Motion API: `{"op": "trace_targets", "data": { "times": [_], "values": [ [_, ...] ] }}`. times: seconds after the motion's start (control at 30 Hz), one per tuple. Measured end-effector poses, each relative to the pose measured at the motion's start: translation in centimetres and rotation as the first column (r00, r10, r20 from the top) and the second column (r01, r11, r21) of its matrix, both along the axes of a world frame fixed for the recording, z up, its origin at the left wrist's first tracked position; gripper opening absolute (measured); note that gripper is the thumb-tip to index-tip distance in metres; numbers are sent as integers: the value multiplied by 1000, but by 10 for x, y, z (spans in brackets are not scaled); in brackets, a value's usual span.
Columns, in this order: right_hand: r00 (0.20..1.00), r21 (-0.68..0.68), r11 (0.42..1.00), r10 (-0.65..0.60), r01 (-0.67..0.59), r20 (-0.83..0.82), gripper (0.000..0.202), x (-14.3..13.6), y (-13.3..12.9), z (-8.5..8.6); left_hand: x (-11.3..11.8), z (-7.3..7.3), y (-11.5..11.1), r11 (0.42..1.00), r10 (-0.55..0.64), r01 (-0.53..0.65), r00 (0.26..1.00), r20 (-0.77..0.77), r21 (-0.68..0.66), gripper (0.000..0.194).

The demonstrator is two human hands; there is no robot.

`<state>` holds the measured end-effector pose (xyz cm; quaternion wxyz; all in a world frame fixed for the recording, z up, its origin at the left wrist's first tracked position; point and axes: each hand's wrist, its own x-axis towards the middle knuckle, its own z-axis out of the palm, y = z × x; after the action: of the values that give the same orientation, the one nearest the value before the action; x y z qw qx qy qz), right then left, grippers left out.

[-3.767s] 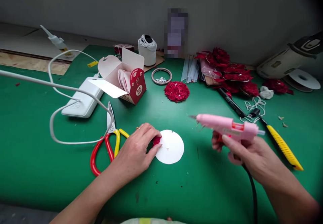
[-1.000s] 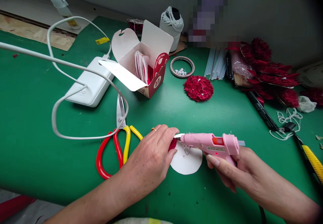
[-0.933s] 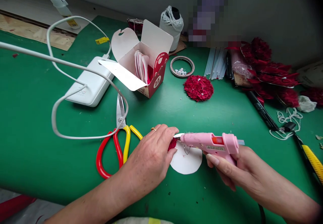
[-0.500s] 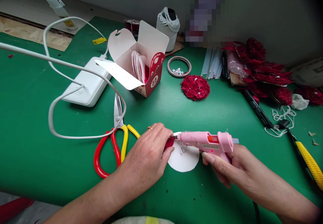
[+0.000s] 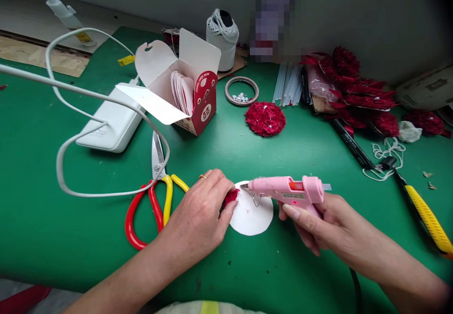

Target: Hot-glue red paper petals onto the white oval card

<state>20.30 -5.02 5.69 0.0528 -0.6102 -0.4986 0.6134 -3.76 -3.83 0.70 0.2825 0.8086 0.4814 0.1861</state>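
My left hand (image 5: 205, 210) pinches a small piece of red fabric (image 5: 230, 197) at the left edge of a white paper disc (image 5: 252, 219); the fingers hide most of the fabric. A pink hot glue gun (image 5: 288, 191) is gripped in my right hand (image 5: 318, 219), its nozzle pointing left over the upper part of the disc. A clear glue stick pokes out of its rear end. Just left of my left hand lie scissors (image 5: 157, 186) with red and yellow handles, partly under that hand.
An open candy box (image 5: 198, 106) stands behind the hands, beside a white power bank (image 5: 109, 120) with a looping cable. Farther right are a tape roll (image 5: 256, 98) holding beads, a red fabric rosette (image 5: 265, 118), glue sticks (image 5: 287, 85), a black marker (image 5: 352, 144) and a yellow-handled cutter (image 5: 428, 219).
The glue gun's nozzle has drawn back slightly right from the red fabric and now sits over the disc. The whole view has shifted a little, so things appear farther left.
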Motion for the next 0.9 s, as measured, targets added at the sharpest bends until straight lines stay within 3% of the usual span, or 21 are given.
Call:
{"op": "trace_targets", "data": {
  "times": [0.2,0.6,0.9],
  "values": [
    [999,6,1000,14,-15,45,52,7,-7,-5,0,-1,2,1000,-6,6,1000,9,13,7],
    [999,13,1000,20,-19,-31,45,-11,-4,1,-1,-3,3,1000,-9,9,1000,26,5,5],
    [996,72,997,13,-7,-87,40,-10,-11,-5,0,-2,4,1000,-8,8,1000,14,-7,5]
  ]
}}
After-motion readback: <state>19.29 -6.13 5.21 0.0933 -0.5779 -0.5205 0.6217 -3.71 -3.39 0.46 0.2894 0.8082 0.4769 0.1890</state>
